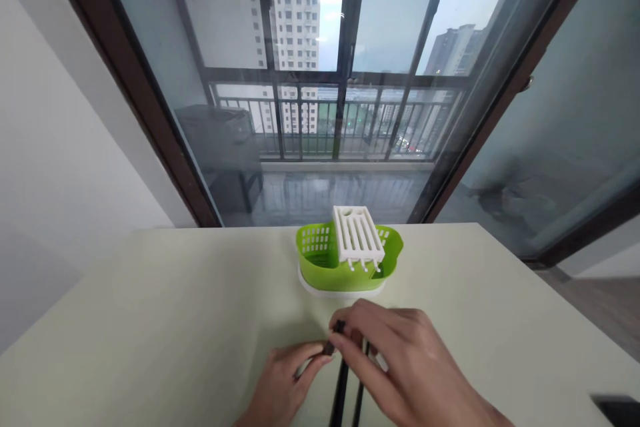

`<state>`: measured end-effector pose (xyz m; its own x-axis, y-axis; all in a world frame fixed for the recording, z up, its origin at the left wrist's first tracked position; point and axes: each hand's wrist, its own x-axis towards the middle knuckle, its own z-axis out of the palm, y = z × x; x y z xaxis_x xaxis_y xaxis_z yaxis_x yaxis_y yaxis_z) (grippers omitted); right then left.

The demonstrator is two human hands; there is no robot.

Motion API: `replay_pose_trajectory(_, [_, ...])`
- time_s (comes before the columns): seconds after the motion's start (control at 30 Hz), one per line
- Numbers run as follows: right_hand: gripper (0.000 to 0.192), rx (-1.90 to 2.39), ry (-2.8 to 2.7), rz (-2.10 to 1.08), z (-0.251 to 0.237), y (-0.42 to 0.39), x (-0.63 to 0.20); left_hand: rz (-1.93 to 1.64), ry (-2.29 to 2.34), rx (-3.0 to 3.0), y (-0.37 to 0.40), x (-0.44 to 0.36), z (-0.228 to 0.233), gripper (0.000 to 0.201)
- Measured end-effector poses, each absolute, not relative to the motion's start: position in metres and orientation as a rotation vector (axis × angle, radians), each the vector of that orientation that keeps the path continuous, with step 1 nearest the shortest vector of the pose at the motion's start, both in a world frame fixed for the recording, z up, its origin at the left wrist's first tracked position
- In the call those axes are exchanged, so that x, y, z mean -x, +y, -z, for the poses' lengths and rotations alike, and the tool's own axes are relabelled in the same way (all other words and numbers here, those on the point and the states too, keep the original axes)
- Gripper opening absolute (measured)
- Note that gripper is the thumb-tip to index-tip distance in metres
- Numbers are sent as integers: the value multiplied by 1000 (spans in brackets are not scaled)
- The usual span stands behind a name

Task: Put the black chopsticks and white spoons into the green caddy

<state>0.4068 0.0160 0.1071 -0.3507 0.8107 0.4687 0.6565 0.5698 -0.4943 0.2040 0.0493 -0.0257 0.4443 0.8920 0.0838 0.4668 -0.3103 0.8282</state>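
Close together over the near part of the table, my left hand (287,373) and my right hand (395,350) both have thumb and fingers pinched. Between the left fingertips is a small dark piece (329,348). A dark end (339,326) pokes out of the right-hand pinch; whether both belong to one object I cannot tell. Two slim black sticks (341,390), like chopsticks, run from under my right hand toward the bottom edge. Just beyond the hands stands a green utensil caddy (327,275) with a white slotted rack (359,233), small hooks and a white base tray (320,292).
The pale table (175,320) spreads to both sides and ends just behind the caddy. A blurred dark object (617,408) lies at the lower right. Beyond the table is a dark-framed glass door (470,167) with a balcony behind it. A white wall (65,147) rises at the left.
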Motion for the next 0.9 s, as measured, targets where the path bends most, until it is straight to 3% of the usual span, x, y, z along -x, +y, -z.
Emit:
replay_pose_trajectory(0.23, [15, 1196, -1964, -342, -121, 22, -411, -727, 1053, -1704, 50, -208, 26, 20])
replay_pose_trajectory(0.3, [19, 1231, -1872, -322, -136, 25, -414, -837, 990, -1594, 53, -207, 27, 32])
replay_pose_trajectory(0.43, [21, 1261, -1676, -70, -179, 40, -420, -1081, 915, -1311, 67, -203, 35, 53])
replay_pose_trajectory(0.57, [21, 1264, -1683, 243, -199, 74, -420, -1134, 873, -992, 81, -202, 40, 58])
replay_pose_trajectory(0.67, [20, 1297, -1823, 264, -190, 110, -423, -1146, 816, -845, 84, -204, 40, 59])
replay_pose_trajectory(0.9, [21, 1521, -1998, -33, -139, 173, -444, -1151, 716, -704, 76, -210, 38, 52])
